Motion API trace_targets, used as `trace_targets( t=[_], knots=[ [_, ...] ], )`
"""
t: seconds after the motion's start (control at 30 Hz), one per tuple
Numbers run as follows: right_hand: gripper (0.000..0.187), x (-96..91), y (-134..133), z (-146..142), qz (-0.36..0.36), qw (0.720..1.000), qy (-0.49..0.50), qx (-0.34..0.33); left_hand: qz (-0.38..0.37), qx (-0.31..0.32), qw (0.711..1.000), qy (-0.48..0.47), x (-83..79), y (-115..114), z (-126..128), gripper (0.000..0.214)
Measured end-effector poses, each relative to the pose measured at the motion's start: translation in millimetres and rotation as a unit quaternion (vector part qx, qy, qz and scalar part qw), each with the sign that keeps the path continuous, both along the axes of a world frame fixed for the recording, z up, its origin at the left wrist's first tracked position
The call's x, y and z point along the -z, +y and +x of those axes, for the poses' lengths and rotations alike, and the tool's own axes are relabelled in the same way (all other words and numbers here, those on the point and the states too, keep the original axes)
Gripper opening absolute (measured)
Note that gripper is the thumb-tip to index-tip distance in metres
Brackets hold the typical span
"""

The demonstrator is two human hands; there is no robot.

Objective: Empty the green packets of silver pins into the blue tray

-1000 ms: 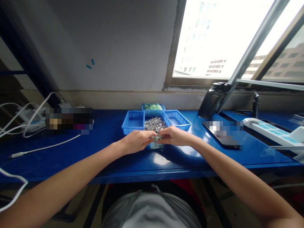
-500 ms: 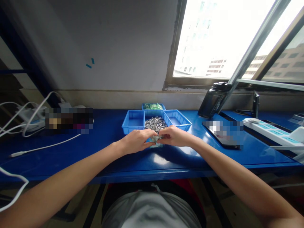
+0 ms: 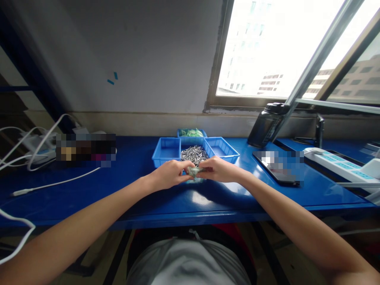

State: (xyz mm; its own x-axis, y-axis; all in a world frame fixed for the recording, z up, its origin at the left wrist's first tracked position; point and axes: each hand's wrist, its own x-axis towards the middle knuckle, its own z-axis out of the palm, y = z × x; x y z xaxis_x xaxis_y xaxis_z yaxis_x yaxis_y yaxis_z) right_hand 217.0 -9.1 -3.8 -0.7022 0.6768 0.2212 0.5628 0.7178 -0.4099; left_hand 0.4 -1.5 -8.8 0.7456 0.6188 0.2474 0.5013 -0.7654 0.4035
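Note:
My left hand (image 3: 166, 174) and my right hand (image 3: 222, 169) meet in front of the blue bins, each with its fingers closed on a small clear, greenish plastic bag (image 3: 194, 172). The bag stretches between the fingertips; its contents are too small to make out. Just behind it, small shiny metal pieces (image 3: 194, 153), thin and pin-like, lie heaped in the middle blue bin. My fingers and the bag cover that bin's front. An open blue bin (image 3: 166, 161) stands on the left, another blue bin (image 3: 228, 149) on the right.
Behind the bins, a small blue bin holds green plastic bags (image 3: 191, 133). To the right are a black bottle (image 3: 267, 124), a dark phone-like device (image 3: 280, 174) and a white power strip (image 3: 341, 164). White cables (image 3: 59, 186) lie on the left of the blue table (image 3: 124, 206).
My left fingers have shifted slightly left on the bag, and more of it shows between my hands. My right hand stays nearly in place.

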Motion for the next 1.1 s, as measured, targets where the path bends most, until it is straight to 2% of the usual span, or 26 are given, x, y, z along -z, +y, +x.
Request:
trace_targets(
  t=[0.23, 0.37, 0.47, 0.53, 0.67, 0.83, 0.97, 1.1],
  knots=[
    [0.028, -10.8, -3, 3, -0.082, 0.995, 0.052, 0.027, -0.051, -0.021, 0.994, -0.098, -3.6, 0, 0, 0.039],
    [0.026, -12.9, -5, 0, -0.142, 0.983, 0.108, 0.051, -0.016, -0.005, 0.995, -0.101, -5.9, 0, -3, 0.023],
    [0.047, -10.9, -4, 0, -0.181, 0.97, 0.158, 0.048, 0.009, 0.017, 0.995, -0.093, -6.3, 0, -5, 0.018],
    [0.052, -9.9, -4, 1, -0.189, 0.966, 0.173, 0.047, 0.016, 0.016, 0.996, -0.09, -5.8, 0, -6, 0.023],
    [0.042, -9.1, -2, 2, -0.195, 0.958, 0.202, 0.051, 0.059, 0.01, 0.994, -0.091, -4.2, 3, -6, 0.034],
    [0.023, -8.8, -2, -1, -0.169, 0.968, 0.179, 0.057, 0.133, 0.013, 0.989, -0.065, -6.0, 3, -6, 0.026],
    [0.027, -10.6, -1, -1, -0.179, 0.972, 0.144, 0.054, 0.152, 0.011, 0.987, -0.045, -8.2, 2, -7, 0.019],
    [0.029, -10.7, 0, 2, -0.234, 0.961, 0.148, -0.003, 0.164, -0.02, 0.986, -0.014, -5.1, 4, -7, 0.023]
  ],
)
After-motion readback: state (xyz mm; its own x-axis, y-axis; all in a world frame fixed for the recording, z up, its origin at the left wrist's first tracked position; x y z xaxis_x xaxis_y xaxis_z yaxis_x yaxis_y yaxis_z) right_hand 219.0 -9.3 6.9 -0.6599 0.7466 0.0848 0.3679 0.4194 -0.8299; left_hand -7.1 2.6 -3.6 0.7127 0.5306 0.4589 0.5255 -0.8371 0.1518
